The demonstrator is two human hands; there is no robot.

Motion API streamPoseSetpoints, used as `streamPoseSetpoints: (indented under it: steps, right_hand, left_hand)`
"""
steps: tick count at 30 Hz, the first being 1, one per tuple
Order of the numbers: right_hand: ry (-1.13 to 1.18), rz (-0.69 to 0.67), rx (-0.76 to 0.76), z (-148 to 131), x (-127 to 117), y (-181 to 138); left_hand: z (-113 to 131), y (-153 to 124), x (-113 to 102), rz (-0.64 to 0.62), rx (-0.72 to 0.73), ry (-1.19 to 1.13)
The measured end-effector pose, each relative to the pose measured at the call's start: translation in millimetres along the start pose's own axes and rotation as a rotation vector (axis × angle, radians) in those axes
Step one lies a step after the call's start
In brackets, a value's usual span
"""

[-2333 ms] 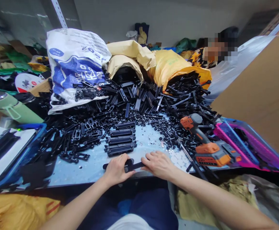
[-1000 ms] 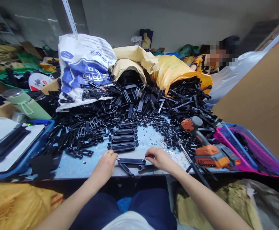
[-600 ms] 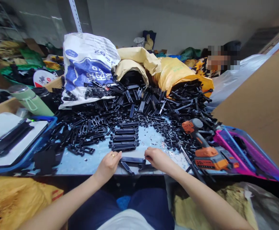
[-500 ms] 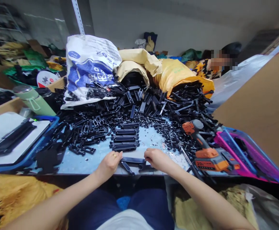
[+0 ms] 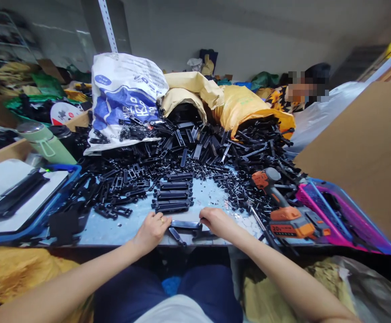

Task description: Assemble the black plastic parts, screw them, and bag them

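Observation:
A black bar-shaped plastic part (image 5: 186,224) lies across the front of the bench, its top face catching the light. My left hand (image 5: 152,231) is closed around its left end, a ring showing on one finger. At the other end, my right hand (image 5: 217,221) pinches it with bent fingers, the fingertips partly hidden. Two narrow black arms (image 5: 178,237) hang out below the bar, toward the bench edge. Just beyond my hands sits a row of similar black assembled parts (image 5: 173,205).
Loose black parts (image 5: 121,179) heap up behind, spilling from several sacks (image 5: 128,89). Screws (image 5: 237,195) lie scattered to the right. An orange cordless drill (image 5: 288,215) stands before a pink basket (image 5: 336,220). At left are a blue tray (image 5: 71,179) and green bottle (image 5: 52,146). Another person (image 5: 289,96) is behind.
The whole view has shifted slightly. My left fingers have moved a little on the bar's end, and the bar's face now shines more. Both hands still hold it.

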State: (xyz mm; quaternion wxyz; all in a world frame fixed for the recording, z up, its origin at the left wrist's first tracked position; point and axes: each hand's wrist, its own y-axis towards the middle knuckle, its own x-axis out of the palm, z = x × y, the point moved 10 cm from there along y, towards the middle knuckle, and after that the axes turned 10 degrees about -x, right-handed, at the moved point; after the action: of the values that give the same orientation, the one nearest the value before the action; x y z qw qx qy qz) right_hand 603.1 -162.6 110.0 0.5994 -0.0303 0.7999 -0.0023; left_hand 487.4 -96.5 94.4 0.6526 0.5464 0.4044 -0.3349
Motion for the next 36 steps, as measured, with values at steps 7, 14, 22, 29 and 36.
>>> streamPoseSetpoints:
  steps: [7,14,22,29,36]
  right_hand:
    - [-0.069,-0.067,-0.077,-8,8,4]
    - [0.152,0.24,-0.148,-2,31,-18]
    - [-0.166,0.262,-0.078,24,49,-49]
    - [0.18,0.255,-0.218,-19,4,-53]
    - [0.475,0.426,0.002,-51,41,-23]
  left_hand:
    - [54,29,24,-0.264,-0.021,-0.192]
    - [53,32,50,-0.373,-0.085,-0.311]
    - [48,28,43,-0.281,-0.05,-0.111]
    - [51,26,-26,-0.161,-0.121,-0.409]
    - [58,-6,-77,0.155,-0.355,-1.018]
